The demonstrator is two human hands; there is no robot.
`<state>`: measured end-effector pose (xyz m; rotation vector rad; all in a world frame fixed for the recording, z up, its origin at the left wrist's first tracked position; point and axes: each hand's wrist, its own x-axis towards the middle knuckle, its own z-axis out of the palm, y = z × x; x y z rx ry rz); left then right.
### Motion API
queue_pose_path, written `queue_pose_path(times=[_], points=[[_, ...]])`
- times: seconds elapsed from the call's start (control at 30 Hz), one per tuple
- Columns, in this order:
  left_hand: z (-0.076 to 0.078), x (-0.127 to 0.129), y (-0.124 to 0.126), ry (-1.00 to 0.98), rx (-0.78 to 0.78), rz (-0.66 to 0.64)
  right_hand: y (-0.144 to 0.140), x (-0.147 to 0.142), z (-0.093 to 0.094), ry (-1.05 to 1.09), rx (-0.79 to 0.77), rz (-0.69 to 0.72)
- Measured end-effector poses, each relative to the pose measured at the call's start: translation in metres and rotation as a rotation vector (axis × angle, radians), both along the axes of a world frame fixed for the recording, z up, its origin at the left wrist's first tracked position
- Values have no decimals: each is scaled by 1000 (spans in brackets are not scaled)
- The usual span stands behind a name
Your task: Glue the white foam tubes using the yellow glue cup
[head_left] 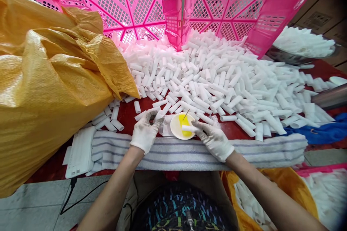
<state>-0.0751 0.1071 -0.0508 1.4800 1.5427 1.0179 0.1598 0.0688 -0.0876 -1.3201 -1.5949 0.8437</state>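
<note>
Both of my hands wear white gloves with greyish fingertips. My left hand has its fingers closed on a short white plastic tube, just left of a small round white dish. Yellow liquid or paste lies in the dish, and a thin stick stands up out of it. From the right, my right hand pinches a second white tube by one end. That tube lies level over the dish; whether its far end touches the yellow stuff I cannot tell.
A large heap of white tubes covers the red table behind the dish, against pink crates. A yellow sack bulges at left. A striped towel lines the front edge, beside a white corded device. A heaped metal bowl stands right.
</note>
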Motion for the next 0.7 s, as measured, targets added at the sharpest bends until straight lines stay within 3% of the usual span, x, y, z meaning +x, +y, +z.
queue_pose_path(times=[0.13,0.23,0.33,0.5,0.7], points=[[-10,2,-1,-193,-42,-31,-4,1,-4,-46,77,39],[-14,6,-3,-287,-71,-50,-11,4,2,3,32,65],[-10,14,-10,-354,-83,-91,-20,8,13,156,-44,-6],[1,35,-26,-449,-115,-144,-23,8,32,542,-353,-160],[12,45,-34,-395,-184,-158,-15,12,37,653,-405,-205]])
